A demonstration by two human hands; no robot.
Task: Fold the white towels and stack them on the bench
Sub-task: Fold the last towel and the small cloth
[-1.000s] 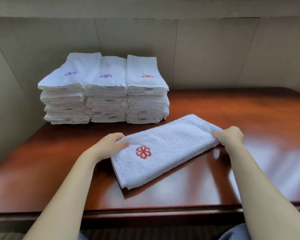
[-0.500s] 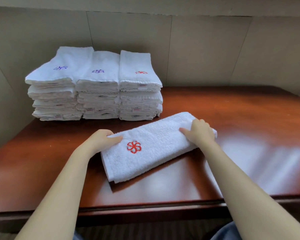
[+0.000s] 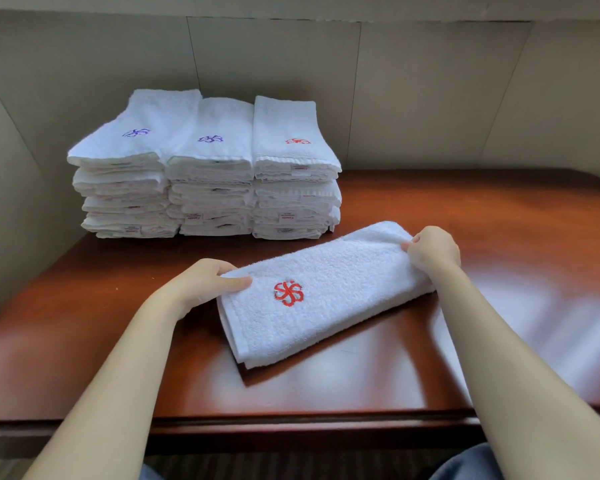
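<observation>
1. Head view is looking down at my knees in blue fabric (image 3: 465,462) at the bottom edge, just under the front lip of the bench (image 3: 291,424).

2. My two bare forearms are reaching forward over the glossy reddish-brown wood, one from each lower corner.

3. My left hand (image 3: 201,282) is gripping the near-left end of the folded towel (image 3: 343,282); the thumb is lying flat on top and the other fingers are curling under the edge, so they are clamping the cloth.

4. That white towel is lying on the bench between my hands, slanting from near-left to far-right, with a red pinwheel emblem (image 3: 288,292) facing up close to my left thumb.

5. My right hand (image 3: 433,249) is pinching the far-right end of the same towel, fingers bunching together on a fold of the cloth.

6. Beyond it, three towel stacks (image 3: 205,188) are standing side by side, touching one another, at the back left of the bench against the wall (image 3: 430,98). The two left tops are showing purple emblems, the right one a red emblem; small labels are peeking from the folded edges.

7. Beige panels are forming the wall behind.
</observation>
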